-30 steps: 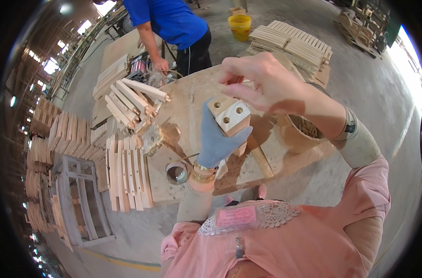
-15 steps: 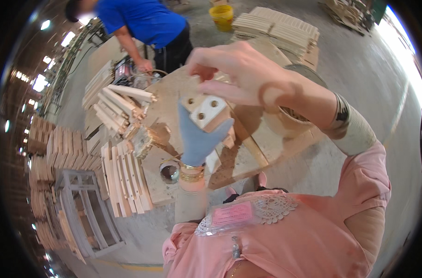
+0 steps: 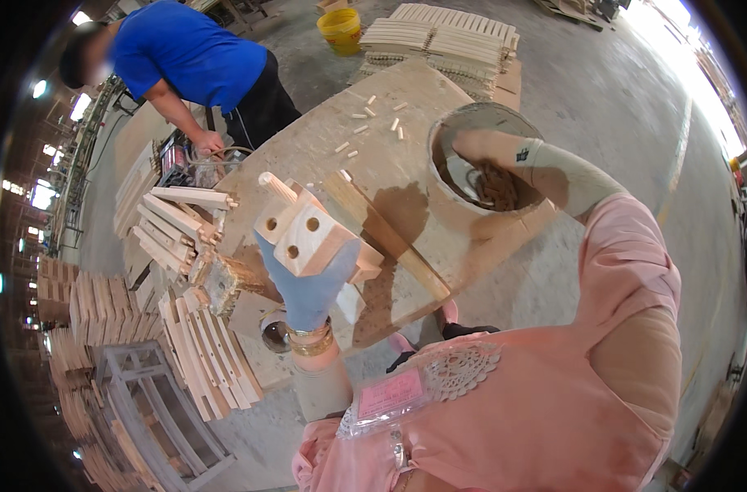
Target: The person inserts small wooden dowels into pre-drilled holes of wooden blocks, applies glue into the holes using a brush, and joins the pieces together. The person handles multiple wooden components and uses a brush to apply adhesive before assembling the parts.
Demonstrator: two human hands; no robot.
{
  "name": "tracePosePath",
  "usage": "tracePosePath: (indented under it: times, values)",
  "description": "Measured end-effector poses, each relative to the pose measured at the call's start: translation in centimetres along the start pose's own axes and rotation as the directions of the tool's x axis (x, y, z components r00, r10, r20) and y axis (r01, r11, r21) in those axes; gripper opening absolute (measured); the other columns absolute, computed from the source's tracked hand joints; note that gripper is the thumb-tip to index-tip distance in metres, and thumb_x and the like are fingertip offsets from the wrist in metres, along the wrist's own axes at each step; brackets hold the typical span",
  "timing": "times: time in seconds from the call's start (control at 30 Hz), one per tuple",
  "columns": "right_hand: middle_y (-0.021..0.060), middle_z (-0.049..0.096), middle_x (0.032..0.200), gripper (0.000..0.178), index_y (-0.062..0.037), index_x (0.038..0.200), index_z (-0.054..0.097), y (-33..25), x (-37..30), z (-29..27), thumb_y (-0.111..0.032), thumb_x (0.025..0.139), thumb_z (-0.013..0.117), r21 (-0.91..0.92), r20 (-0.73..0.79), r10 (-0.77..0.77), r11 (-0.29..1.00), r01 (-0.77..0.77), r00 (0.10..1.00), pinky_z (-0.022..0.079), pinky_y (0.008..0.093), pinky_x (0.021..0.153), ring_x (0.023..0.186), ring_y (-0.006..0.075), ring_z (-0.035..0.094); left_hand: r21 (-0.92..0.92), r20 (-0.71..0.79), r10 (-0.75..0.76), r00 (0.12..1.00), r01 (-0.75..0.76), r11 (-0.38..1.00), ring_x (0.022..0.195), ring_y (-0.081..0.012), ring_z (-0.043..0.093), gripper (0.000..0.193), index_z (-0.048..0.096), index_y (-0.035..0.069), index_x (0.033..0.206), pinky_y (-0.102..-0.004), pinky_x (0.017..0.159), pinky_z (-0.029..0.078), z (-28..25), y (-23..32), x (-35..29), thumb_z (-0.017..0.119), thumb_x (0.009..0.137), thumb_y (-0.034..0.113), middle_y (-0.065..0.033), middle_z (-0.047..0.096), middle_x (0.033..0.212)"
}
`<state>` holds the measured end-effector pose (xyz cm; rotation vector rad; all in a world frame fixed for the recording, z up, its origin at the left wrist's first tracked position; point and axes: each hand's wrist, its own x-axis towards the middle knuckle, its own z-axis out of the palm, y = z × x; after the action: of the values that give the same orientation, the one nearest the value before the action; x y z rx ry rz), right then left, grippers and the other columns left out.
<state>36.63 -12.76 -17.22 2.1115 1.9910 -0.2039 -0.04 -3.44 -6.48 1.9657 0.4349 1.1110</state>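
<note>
My left hand [image 3: 303, 287], in a blue-grey glove, is closed around several pale wooden pieces [image 3: 322, 243] held in a bundle. Their cut ends face up, and round drilled holes show in them. A rounded wooden dowel [image 3: 276, 188] sticks out at the far side of the bundle. My right hand [image 3: 477, 148] is bare and reaches over the far left part of a round bucket [image 3: 545, 131], its fingers hidden or too blurred to make out. Inside the bucket lie something brown [image 3: 498, 189] and something whitish, neither clear.
Several small dowels [image 3: 396, 125] lie scattered on the worktable [image 3: 406, 82]. A wooden bar [image 3: 398, 246] lies beside my left hand. Wooden strips [image 3: 205, 353] are stacked at the left, near a round cup [image 3: 275, 332]. Across the table a co-worker in blue [image 3: 194, 53] bends over a tool.
My right hand has moved from above the wooden pieces to the bucket at the right. My left hand still holds the pieces, now with a dowel sticking out. The view has shifted.
</note>
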Motion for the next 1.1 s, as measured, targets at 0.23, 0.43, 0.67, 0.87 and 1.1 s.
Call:
tracePosePath:
  times: [0.23, 0.43, 0.67, 0.87, 1.1]
  values:
    - [0.0152, 0.066, 0.086, 0.019, -0.0085, 0.087, 0.069, -0.5, 2.4, 3.8, -0.010, 0.070, 0.059, -0.113, 0.213, -0.073, 0.989, 0.099, 0.974, 0.052, 0.0391, 0.077, 0.090, 0.0335, 0.063, -0.257, -0.034, -0.174, 0.984, 0.160, 0.953, 0.100, -0.0193, 0.055, 0.078, 0.042, 0.000, 0.121, -0.0326, 0.088, 0.044, 0.5, 1.8, -0.5, 0.084, 0.058, 0.015, -0.0106, 0.053, 0.112]
    - [0.0154, 0.064, 0.079, 0.020, 0.0029, 0.092, 0.063, -2.2, -2.2, -5.4, -0.001, 0.075, 0.054, 0.395, 0.039, 0.153, 0.905, -0.156, 0.987, 0.051, 0.0328, 0.067, 0.075, 0.0260, 0.064, -0.085, 0.042, -0.001, 0.999, 0.004, 0.996, 0.098, -0.0181, 0.054, 0.077, 0.035, 0.001, 0.120, -0.0314, 0.085, 0.045, 0.6, 2.1, 0.7, 0.082, 0.061, 0.016, -0.0110, 0.053, 0.109]
    - [0.0042, 0.064, 0.081, 0.010, -0.0004, 0.087, 0.064, -13.9, -8.6, -26.5, -0.006, 0.079, 0.063, 0.464, -0.839, 0.021, 0.548, 0.696, 0.543, 0.047, 0.0247, 0.067, 0.075, 0.0117, 0.059, -0.299, 0.053, -0.205, 0.977, 0.211, 0.930, 0.099, -0.0164, 0.054, 0.073, 0.036, 0.002, 0.118, -0.0308, 0.085, 0.046, 0.6, 2.6, 0.7, 0.080, 0.062, 0.014, -0.0102, 0.052, 0.110]
    - [0.0074, 0.058, 0.084, 0.010, -0.0063, 0.083, 0.067, -19.3, -5.4, -28.5, -0.007, 0.073, 0.067, -0.032, -0.815, -0.454, 0.654, 0.756, 0.359, 0.043, 0.0336, 0.080, 0.087, 0.0232, 0.054, -0.245, 0.062, -0.165, 0.984, 0.175, 0.954, 0.100, -0.0169, 0.053, 0.070, 0.036, 0.003, 0.118, -0.0314, 0.085, 0.045, 0.3, 3.9, 1.0, 0.079, 0.063, 0.013, -0.0096, 0.050, 0.111]
    - [0.0072, 0.054, 0.085, 0.008, -0.0071, 0.081, 0.066, -20.1, -4.9, -28.5, -0.010, 0.074, 0.065, 0.026, -0.708, -0.518, 0.660, 0.751, 0.480, 0.039, 0.0353, 0.084, 0.091, 0.0239, 0.050, -0.195, 0.030, -0.077, 0.997, 0.081, 0.977, 0.102, -0.0173, 0.051, 0.071, 0.036, 0.003, 0.120, -0.0316, 0.087, 0.044, 0.1, 4.3, 1.0, 0.078, 0.064, 0.013, -0.0094, 0.048, 0.113]
